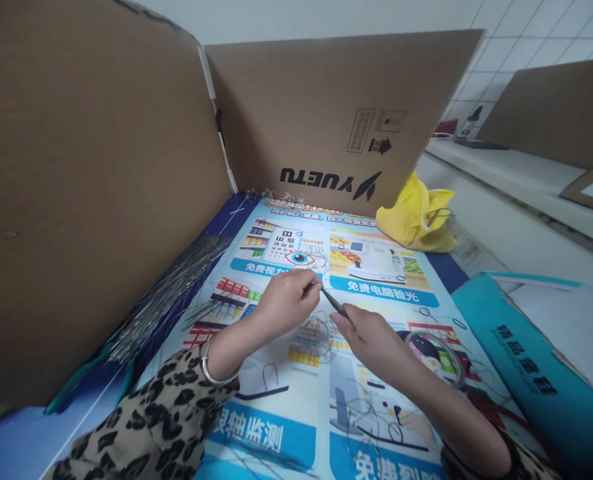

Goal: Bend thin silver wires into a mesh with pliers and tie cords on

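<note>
My left hand (287,301) is closed in a pinch on a thin wire whose end I can barely see. My right hand (369,333) is closed around a slim dark tool (333,301) that points up and left, its tip meeting my left fingertips. Both hands hover over a printed poster (296,427) laid flat on the work surface. A silver bangle (211,370) circles my left wrist above a leopard-print sleeve. Loose bent wire pieces (321,337) lie on the poster under and around the hands.
A bundle of straight metal wires (169,293) lies along the left cardboard wall (86,187). A second cardboard panel (336,113) stands behind. A yellow bag (416,217) sits at the back right, a teal bag (526,367) at right, a wire coil (439,357) nearby.
</note>
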A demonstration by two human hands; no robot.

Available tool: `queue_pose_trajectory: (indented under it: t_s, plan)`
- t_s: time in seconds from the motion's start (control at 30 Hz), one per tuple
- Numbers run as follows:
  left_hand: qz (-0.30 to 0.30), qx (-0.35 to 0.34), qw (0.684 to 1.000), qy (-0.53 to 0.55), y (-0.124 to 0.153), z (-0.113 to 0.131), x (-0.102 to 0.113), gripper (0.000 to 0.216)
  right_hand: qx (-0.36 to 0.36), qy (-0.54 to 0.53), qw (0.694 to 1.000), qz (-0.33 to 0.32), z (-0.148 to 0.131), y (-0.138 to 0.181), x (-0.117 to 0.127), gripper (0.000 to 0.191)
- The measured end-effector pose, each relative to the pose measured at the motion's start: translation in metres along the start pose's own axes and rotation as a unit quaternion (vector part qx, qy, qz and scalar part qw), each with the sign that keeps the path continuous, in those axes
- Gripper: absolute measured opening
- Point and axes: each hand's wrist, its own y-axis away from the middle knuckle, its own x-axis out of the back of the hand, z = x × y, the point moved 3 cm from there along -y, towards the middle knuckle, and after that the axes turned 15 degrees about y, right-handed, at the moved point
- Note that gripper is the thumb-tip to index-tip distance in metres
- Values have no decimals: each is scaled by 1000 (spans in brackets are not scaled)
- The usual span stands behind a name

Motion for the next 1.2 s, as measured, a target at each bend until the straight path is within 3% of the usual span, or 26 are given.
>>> queue_pose_trajectory:
  t_s: [0.33,0.57,0.73,0.9,1.2]
  plan:
    - [-75,33,997,14,-4,-2,6,18,31,80,996,-8,5,-1,3,34]
    - [-92,16,996,-15,-4,-2,6,20,38,134,990,-20,2,1,6,34]
    - [-78,36,988,-128,-5,-8,12,22,39,152,988,-3,4,1,8,33]
    - [-89,51,959,-264,-2,-7,12,23,21,183,982,52,8,2,17,31]
    - [-87,-14,939,-334,8,13,-1,19,53,250,959,125,-10,6,15,25]
